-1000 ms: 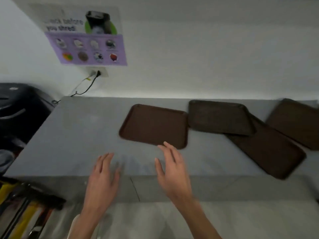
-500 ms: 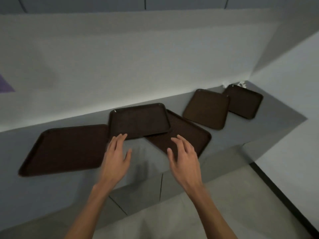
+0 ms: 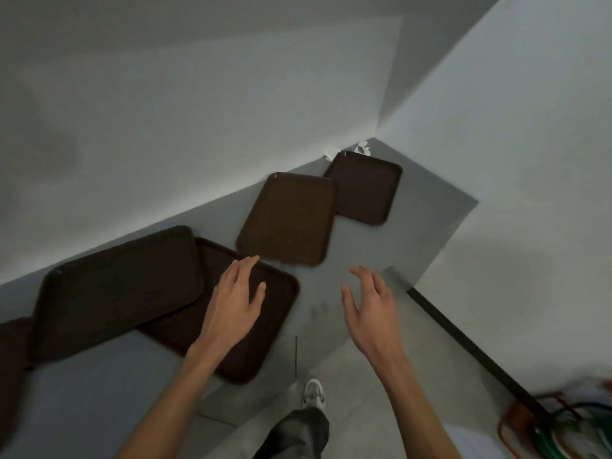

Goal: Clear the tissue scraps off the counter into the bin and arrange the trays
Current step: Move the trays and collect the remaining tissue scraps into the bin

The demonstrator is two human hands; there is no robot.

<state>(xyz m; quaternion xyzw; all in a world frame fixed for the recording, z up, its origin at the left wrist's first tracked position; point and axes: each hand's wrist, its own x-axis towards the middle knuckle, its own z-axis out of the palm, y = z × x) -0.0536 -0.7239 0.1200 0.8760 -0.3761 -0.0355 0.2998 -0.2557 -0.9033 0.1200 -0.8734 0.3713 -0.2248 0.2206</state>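
- Left hand (image 3: 235,303): open, fingers spread, palm down over the nearest tray (image 3: 265,329); whether it touches the surface cannot be told. It holds nothing
- Right hand (image 3: 371,301): open and empty, fingers loosely curved, hovering above bare desk (image 3: 347,246) just right of that tray
- Nearest tray: dark brown, lying flat beneath the left hand, its near corner reaching the desk edge. Judged stiff moulded plastic, light, with a smooth face that may slip; best taken by the raised rim on two opposite sides
- Overlapping tray (image 3: 116,286): to the left of the left hand, resting partly on top of the nearest tray, so it tilts slightly. It would likely need lifting off first, or the lower tray slid out from under it
- Further tray edge (image 3: 13,352): at far left, only partly in view
- Middle tray (image 3: 288,220): beyond both hands, flat and separate, set at an angle to the wall
- Far tray (image 3: 367,187): beyond the middle tray, its near corner tucked beside or under that tray's edge; which cannot be told
- Tissue scraps (image 3: 361,148): small white pieces in the corner of the desk, at the far rim of the far tray and well apart from both hands. Judged very light, soft and easily torn; a gentle pinch or a gathering sweep of the fingers should suit
- Bin: not in view
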